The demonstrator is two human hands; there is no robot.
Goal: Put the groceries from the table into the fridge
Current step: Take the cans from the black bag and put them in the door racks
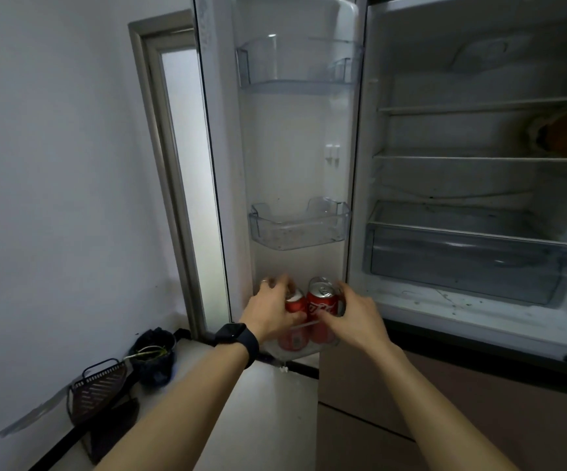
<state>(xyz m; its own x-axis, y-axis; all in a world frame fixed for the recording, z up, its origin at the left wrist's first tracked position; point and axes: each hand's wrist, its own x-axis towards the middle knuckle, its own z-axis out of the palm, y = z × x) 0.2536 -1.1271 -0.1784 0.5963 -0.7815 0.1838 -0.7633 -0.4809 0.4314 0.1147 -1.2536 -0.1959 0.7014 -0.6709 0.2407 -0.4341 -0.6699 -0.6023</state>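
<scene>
Left hand [270,309] grips left can [295,305] — mostly hidden; right hand [355,316] grips right can [322,302].

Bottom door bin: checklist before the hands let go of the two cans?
1. The fridge door is open: ok.
2. The right can is upright in the bottom door bin: ok.
3. The left can is upright: cannot tell, the left hand covers much of it.
4. The right hand grips the right can: ok.
5. Both cans are seated on the bin floor: cannot tell.
</scene>
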